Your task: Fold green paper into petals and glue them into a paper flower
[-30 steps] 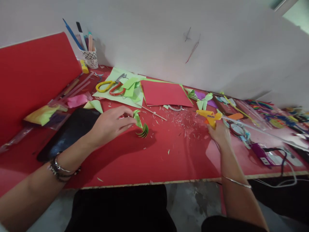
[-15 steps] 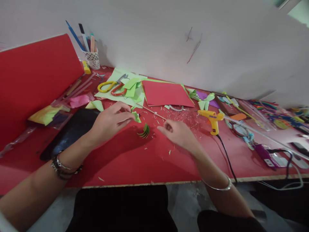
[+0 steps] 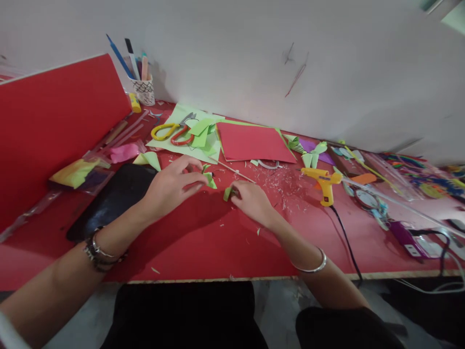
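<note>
My left hand [image 3: 172,186] pinches a small folded green paper piece [image 3: 209,179] just above the red table [image 3: 203,242]. My right hand [image 3: 252,201] is closed on the curled green paper strips [image 3: 228,193] lying on the table, a short way right of the left hand. Both wrists wear bangles. A thin wooden stick [image 3: 232,170] lies just beyond the two hands.
A yellow glue gun [image 3: 323,182] stands at the right with its black cord running off the front edge. Scissors [image 3: 170,132], green sheets and a red sheet [image 3: 254,143] lie at the back. A pen cup [image 3: 143,89], a black pouch [image 3: 116,198] and craft clutter surround.
My right hand set the glue gun down at the right, then moved left across the table and closed on the curled green strips. My left hand kept its green piece.
</note>
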A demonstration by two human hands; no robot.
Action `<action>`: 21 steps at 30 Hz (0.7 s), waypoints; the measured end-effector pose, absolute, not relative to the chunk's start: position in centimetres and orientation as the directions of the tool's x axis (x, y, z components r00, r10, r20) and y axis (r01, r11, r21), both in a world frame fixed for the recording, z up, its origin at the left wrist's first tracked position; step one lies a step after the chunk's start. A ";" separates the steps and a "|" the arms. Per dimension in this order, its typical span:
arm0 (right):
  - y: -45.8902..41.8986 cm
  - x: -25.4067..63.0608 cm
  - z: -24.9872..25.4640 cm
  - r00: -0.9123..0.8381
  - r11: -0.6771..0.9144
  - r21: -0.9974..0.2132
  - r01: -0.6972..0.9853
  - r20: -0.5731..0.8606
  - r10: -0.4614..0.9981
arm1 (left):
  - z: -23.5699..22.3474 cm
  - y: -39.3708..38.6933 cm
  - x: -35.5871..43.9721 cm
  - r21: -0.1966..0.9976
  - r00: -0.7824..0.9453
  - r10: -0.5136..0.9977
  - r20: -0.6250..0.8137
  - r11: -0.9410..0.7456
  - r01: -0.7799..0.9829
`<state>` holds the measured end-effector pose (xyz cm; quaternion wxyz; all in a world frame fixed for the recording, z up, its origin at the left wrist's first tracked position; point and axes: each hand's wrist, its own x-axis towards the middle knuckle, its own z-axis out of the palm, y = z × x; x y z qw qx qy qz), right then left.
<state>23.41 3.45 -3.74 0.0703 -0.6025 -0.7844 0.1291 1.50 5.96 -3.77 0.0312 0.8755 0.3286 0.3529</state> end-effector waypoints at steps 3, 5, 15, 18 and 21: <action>3.9 24.6 -4.2 -0.293 0.268 -0.321 0.908 -0.033 0.955 | -3.7 5.7 1.8 0.307 0.538 0.608 0.583 -0.779 0.547; 4.1 25.4 -4.6 -0.284 0.275 -0.311 0.910 0.016 0.959 | -3.6 5.5 2.1 0.338 0.539 0.613 0.578 -0.781 0.526; 4.6 26.4 -6.2 -0.299 0.346 -0.527 0.776 0.176 0.938 | -4.0 4.1 3.8 0.611 0.514 0.814 0.270 -0.558 0.562; 4.6 26.4 -6.4 -0.266 0.313 -0.636 0.705 0.172 0.949 | -4.5 3.9 4.2 0.709 0.504 0.843 0.188 -0.471 0.524; 4.7 26.6 -6.9 -0.222 0.237 -0.733 0.638 0.120 0.968 | -5.0 3.9 4.5 0.787 0.495 0.860 0.127 -0.391 0.478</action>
